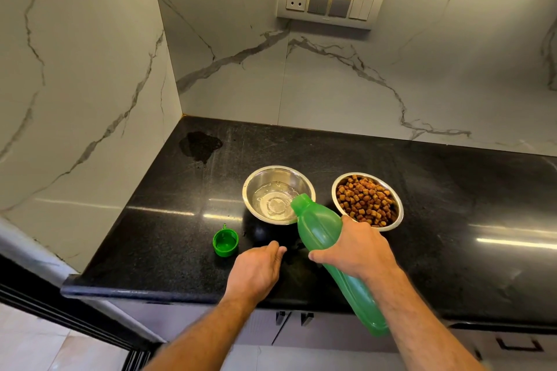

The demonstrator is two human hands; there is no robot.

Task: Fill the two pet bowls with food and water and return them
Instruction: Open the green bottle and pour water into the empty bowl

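Observation:
Two steel bowls stand side by side on the black counter (452, 205). The left bowl (272, 187) holds some clear water. The right bowl (336, 190) is heaped with brown kibble (366, 199). My right hand (358, 245) grips a green bottle (319, 227) around its upper body, tilted with its open mouth over the near rim of the water bowl. My left hand (257, 268) rests on the counter below the water bowl, fingers loosely together, holding nothing. The bottle's green cap (225, 241) lies upside down to the left of that hand.
A wet patch (200, 144) marks the counter near the back left corner. Marble walls close the left and back sides. A switch plate (330, 1) sits on the back wall. The counter's front edge (135, 292) runs just under my wrists, with cabinet doors below.

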